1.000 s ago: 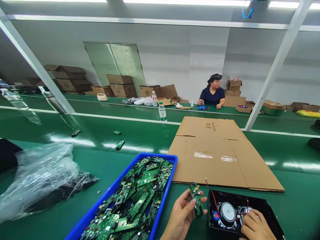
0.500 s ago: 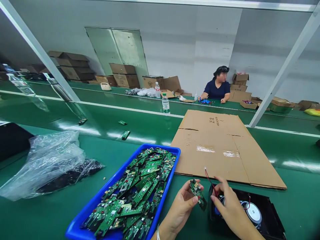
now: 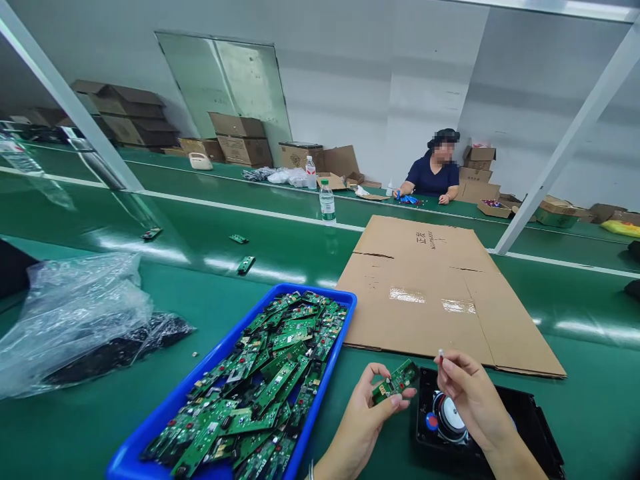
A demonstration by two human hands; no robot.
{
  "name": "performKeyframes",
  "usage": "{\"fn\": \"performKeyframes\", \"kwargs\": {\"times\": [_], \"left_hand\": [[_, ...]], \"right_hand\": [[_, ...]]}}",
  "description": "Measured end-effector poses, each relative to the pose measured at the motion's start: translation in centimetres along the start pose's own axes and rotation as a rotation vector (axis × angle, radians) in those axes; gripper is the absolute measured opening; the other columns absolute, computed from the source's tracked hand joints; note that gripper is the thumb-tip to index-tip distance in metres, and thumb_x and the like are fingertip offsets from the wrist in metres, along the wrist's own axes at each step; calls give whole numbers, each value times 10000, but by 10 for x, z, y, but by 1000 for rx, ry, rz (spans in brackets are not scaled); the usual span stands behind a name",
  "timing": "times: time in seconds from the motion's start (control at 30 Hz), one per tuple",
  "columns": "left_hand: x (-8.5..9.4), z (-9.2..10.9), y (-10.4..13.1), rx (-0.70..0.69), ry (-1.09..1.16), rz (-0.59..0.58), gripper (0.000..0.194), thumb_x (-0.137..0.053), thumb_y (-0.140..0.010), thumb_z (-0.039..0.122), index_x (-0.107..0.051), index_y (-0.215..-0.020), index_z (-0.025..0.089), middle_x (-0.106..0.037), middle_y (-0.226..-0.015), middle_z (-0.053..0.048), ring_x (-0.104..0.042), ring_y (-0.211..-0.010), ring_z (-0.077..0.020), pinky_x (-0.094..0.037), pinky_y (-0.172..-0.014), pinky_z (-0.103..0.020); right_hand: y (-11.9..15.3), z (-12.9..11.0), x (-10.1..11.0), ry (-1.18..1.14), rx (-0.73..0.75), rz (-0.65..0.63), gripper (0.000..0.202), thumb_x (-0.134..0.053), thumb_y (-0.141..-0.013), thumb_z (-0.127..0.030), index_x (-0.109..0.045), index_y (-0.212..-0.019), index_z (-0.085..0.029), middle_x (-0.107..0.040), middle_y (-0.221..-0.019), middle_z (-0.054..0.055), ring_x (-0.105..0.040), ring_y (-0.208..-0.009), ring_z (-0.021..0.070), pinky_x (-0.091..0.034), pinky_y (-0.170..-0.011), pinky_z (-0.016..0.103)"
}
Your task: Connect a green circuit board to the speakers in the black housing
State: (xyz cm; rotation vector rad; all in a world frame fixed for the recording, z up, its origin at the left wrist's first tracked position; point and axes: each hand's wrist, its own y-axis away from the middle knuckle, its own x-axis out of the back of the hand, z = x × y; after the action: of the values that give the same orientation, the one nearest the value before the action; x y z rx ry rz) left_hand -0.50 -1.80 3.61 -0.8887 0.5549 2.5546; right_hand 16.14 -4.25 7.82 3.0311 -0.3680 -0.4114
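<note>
Above black speaker housing (image 3: pixel 525 420), left hand (image 3: pixel 367 417) pinches small green circuit board (image 3: pixel 397 381), right hand (image 3: pixel 470 397) pinches red wire tip (image 3: pixel 441 353); tugging could snap its lead.

A tray (image 3: pixel 150 443) heaped with circuit boards (image 3: pixel 265 380) sits at seven o'clock, a plastic bag (image 3: pixel 75 320) at nine, flattened cardboard (image 3: pixel 435 293) at one, a speaker housing (image 3: pixel 530 427) at five; behind the cardboard, a bottle (image 3: pixel 327 201) stands at twelve.

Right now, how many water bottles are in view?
2: one bottle stands mid-belt beyond the cardboard; a second bottle stands farther back near the boxes. The blurred shape at far left may be another.
</note>
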Motion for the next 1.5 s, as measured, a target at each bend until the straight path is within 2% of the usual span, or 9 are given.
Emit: {"fn": "performKeyframes", "kwargs": {"times": [0.1,0.17,0.3,0.37,0.7,0.97,1.23,1.4,1.5], "left_hand": [[-3,1,3,14,76,3,375,-768,-643,364,-540,-890,198,-700,-778,-29,-667,-828,-196,-495,-759,-291],[-5,2,6,6,107,10,414,-753,-658,385,-630,-993,176,-712,-909,-73,-647,-875,-194,-501,-796,-298],[-8,-1,8,-4,153,11,396,-759,-652,368,-704,-995,179,-663,-1124,-90,-556,-1090,-250,-464,-936,-334],[-8,-3,7,2,161,8,387,-762,-650,355,-708,-993,184,-662,-1127,-96,-514,-1152,-281,-429,-989,-365],[-7,-4,7,5,102,-23,395,-771,-641,332,-702,-1009,210,-671,-1106,-104,-506,-1174,-289,-400,-1015,-345],[0,-12,5,-85,62,-24,326,-736,-684,329,-709,-994,233,-667,-1116,-100,-541,-1132,-296,-396,-1017,-416],[4,-13,6,-152,-90,-66,330,-687,-726,383,-694,-1024,243,-632,-1183,-83,-526,-1145,-291,-408,-1003,-414],[4,-7,4,-165,-413,-15,387,-659,-735,428,-670,-1063,223,-610,-1213,-85,-513,-1154,-283,-363,-1038,-412],[3,1,4,-115,-441,-27,341,-701,-706,391,-669,-996,216,-651,-1130,-83,-555,-1097,-271,-404,-995,-393]], "right_hand": [[2,5,-3,386,142,-84,229,-678,-695,-376,-660,-664,-150,-528,-622,25,-436,-526,89,-342,-481,188],[7,13,-7,704,354,-114,163,-565,-784,-268,-657,-696,-167,-514,-630,12,-450,-557,99,-341,-498,197],[13,28,-18,1102,893,-10,233,-420,-880,-133,-585,-717,-145,-491,-632,14,-429,-601,125,-328,-565,249],[14,31,-21,1189,1008,23,263,-389,-899,-104,-550,-694,-138,-471,-619,16,-400,-593,130,-298,-568,266],[13,31,-22,1281,1060,21,333,-357,-905,-59,-445,-594,-138,-391,-589,14,-315,-571,136,-226,-555,275],[12,34,-23,1192,1131,-13,228,-378,-908,-36,-558,-783,-99,-404,-618,24,-327,-583,140,-239,-538,276],[12,33,-23,1202,1156,-25,280,-375,-900,-21,-530,-684,-109,-399,-604,31,-326,-577,140,-254,-536,281],[11,29,-19,1268,1075,-58,335,-334,-945,-99,-549,-689,-119,-443,-612,33,-352,-584,147,-273,-531,286],[16,14,-1,1226,924,-158,328,-296,-987,-233,-593,-881,-141,-556,-788,48,-464,-729,165,-383,-631,298]]}}
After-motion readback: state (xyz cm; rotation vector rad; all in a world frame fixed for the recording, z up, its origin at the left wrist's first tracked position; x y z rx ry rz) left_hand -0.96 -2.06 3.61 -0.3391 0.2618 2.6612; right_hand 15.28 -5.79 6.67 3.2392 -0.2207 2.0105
